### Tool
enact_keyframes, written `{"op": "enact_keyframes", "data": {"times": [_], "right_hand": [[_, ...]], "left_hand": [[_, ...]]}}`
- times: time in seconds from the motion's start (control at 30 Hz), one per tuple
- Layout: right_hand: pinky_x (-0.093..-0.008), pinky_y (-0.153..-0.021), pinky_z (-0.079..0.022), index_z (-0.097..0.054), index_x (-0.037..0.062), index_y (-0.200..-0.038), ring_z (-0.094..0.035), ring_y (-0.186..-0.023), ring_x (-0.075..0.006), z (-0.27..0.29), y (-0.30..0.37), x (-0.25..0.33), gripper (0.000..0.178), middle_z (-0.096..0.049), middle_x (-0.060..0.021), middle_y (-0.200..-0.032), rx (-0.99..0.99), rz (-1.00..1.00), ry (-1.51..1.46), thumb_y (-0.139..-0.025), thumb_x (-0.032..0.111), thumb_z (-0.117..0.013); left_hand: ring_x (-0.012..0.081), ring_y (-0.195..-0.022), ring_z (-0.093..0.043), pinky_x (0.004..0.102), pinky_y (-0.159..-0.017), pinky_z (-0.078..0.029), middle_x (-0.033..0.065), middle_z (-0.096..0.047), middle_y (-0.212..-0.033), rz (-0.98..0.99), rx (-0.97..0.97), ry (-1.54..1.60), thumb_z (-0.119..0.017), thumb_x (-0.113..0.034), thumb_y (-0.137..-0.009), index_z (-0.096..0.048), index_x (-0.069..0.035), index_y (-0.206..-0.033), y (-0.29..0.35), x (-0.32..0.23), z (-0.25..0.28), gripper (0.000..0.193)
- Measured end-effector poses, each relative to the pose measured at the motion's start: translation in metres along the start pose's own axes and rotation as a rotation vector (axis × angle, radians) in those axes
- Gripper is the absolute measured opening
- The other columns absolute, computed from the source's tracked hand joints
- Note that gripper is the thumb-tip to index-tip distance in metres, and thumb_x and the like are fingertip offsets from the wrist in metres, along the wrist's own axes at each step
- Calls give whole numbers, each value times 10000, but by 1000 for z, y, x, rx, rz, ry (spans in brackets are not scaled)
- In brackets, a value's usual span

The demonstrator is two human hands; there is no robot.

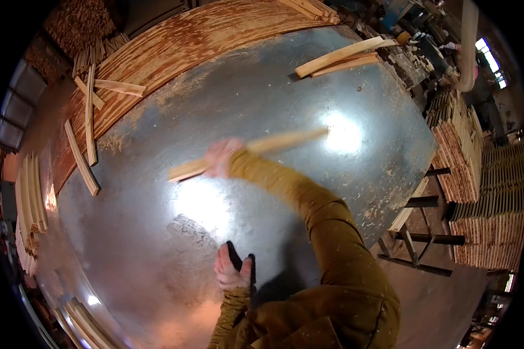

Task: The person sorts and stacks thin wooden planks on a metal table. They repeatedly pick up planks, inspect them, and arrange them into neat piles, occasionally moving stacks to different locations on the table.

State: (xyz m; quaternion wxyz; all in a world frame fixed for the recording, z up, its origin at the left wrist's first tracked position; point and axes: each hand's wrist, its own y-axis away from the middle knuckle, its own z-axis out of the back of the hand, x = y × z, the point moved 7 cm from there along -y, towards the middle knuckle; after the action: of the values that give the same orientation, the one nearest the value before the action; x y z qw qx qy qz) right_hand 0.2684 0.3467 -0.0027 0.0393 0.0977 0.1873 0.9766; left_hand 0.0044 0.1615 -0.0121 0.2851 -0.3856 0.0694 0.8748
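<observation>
Head view: right hand (220, 156) clasps a blurred wooden slat (250, 152) above mid-surface of the metal table (355, 174). Left hand (232, 272) rests flat, holding nothing, near the front edge. Loose slats (343, 57) lie at the far edge, unsorted.

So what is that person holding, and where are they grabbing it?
The right hand grips a long pale wooden strip, blurred with motion, near its left end. The left hand holds nothing; it rests flat on the shiny grey metal tabletop.

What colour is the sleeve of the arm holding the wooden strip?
Mustard brown sleeve, speckled with pale dust; the right hand grips the wooden strip. Head view.
</observation>
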Motion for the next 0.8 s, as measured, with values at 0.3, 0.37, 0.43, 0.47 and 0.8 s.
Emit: {"op": "enact_keyframes", "data": {"times": [0.3,0.37,0.43,0.47,0.8], "right_hand": [[-368,-971,-503,-453,71,-1414,-574,-1202,-245,24,52,19,617,-580,-158,-1293,-98,-7,-878,-972,494,-535],[-351,-982,-495,-435,59,-1423,-541,-1250,-253,36,60,-56,625,-543,-174,-1348,-233,-12,-616,-960,449,-593],[-378,-1024,-452,-428,30,-1431,-518,-1270,-299,73,74,-136,663,-524,-207,-1369,-299,-56,-357,-955,471,-568],[-391,-1046,-430,-425,15,-1434,-506,-1280,-321,96,83,-174,683,-514,-224,-1380,-341,-82,-228,-952,481,-555],[-430,-1093,-374,-463,40,-1439,-481,-1290,-380,58,-20,-537,682,-535,-176,-1401,-241,-374,428,-1001,555,-376]], "left_hand": [[230,-828,-620,353,-771,-542,110,-619,-971,512,-62,1545,-709,-154,-855,-416,-34,-1307,-109,-37,-98,552],[227,-795,-585,354,-756,-532,94,-585,-901,619,-88,1718,-676,-178,-858,-453,-127,-1233,-105,-30,-95,439],[239,-820,-610,384,-741,-548,104,-613,-954,564,-7,1952,-657,-242,-867,-504,-106,-1235,-81,16,-129,422],[247,-814,-630,404,-721,-564,111,-632,-985,676,-31,1774,-651,-245,-882,-516,-82,-1271,-74,15,-127,444],[239,-729,-655,422,-690,-598,150,-661,-1016,817,-493,1717,-725,-275,-832,-491,-47,-1341,-60,-25,-123,604]]}}
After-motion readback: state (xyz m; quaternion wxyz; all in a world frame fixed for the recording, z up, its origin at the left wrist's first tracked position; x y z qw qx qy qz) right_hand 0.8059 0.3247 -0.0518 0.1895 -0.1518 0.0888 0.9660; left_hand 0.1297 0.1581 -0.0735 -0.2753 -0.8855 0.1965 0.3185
